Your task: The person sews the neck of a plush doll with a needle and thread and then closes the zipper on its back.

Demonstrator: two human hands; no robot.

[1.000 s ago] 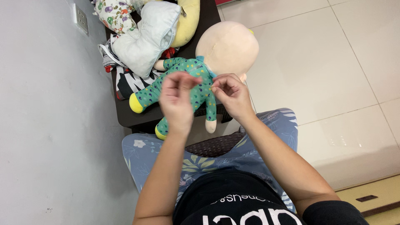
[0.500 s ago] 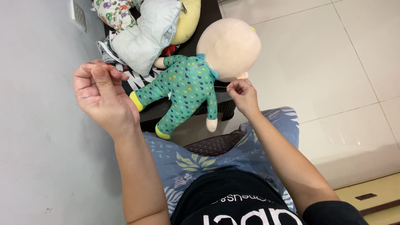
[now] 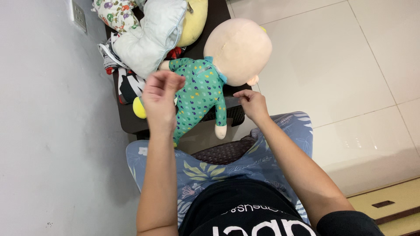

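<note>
A soft doll with a big bald peach head point(image 3: 238, 50) and a green spotted suit point(image 3: 199, 91) lies on a small dark table point(image 3: 127, 124) in front of my knees. My left hand point(image 3: 159, 100) hovers over the doll's legs, its fingertips pinched together; nothing I can make out shows between them. My right hand point(image 3: 251, 104) sits just right of the doll's lower arm point(image 3: 220, 120), by the table's near edge. Its fingers are curled and pinched, and I cannot see anything in them.
Behind the doll, a pale blue cushion point(image 3: 151, 37), a yellow soft toy point(image 3: 194, 22) and printed cloths point(image 3: 116, 13) are piled on the table. A grey wall point(image 3: 43, 131) stands close on the left. Pale tiled floor point(image 3: 341, 65) lies to the right, and a woven seat point(image 3: 223, 153) shows between my knees.
My left hand went from the doll's back out to the left and up, then came back over the doll's legs. My right hand stayed beside the doll's arm.
</note>
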